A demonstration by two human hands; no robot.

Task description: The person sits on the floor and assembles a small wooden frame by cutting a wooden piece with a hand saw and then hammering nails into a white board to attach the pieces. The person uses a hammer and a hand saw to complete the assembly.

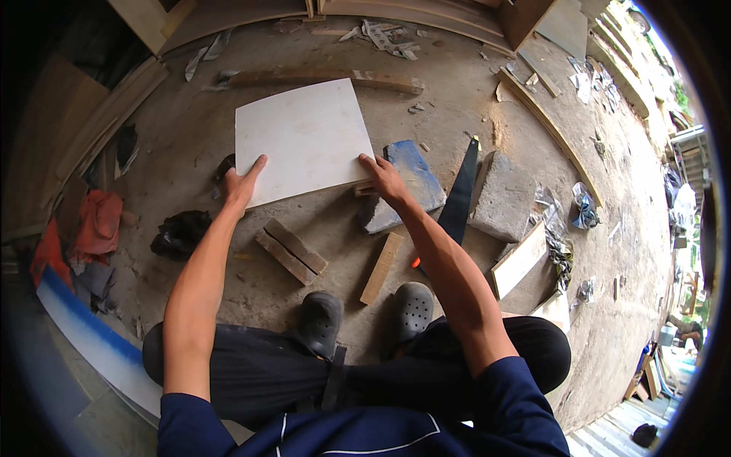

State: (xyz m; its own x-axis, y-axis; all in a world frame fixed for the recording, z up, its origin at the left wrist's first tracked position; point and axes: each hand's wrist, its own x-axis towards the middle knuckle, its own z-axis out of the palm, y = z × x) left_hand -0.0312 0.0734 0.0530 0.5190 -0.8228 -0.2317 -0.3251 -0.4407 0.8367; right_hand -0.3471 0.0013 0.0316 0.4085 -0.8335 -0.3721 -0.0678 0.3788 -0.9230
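Observation:
A white rectangular board (304, 137) is held up over the floor, between both my hands. My left hand (242, 185) grips its near left corner, thumb on top and the other fingers beneath, partly hidden. At the near right edge my right hand (382, 179) clasps it the same way. Just right of that hand lies a concrete block with a blue face (415, 175). Under my right forearm is a handsaw (460, 194), its dark blade pointing away and an orange bit of handle showing. Two short wood blocks (292, 251) and a single wood piece (381, 268) lie nearer to me.
A grey concrete block (504, 196) stands right of the saw. A white-faced plank (520, 259) leans nearby. Farther off lie a long wooden beam (327, 78) and a long strip (552, 133). At left are a black plastic bag (181, 234) and orange cloth (97, 221).

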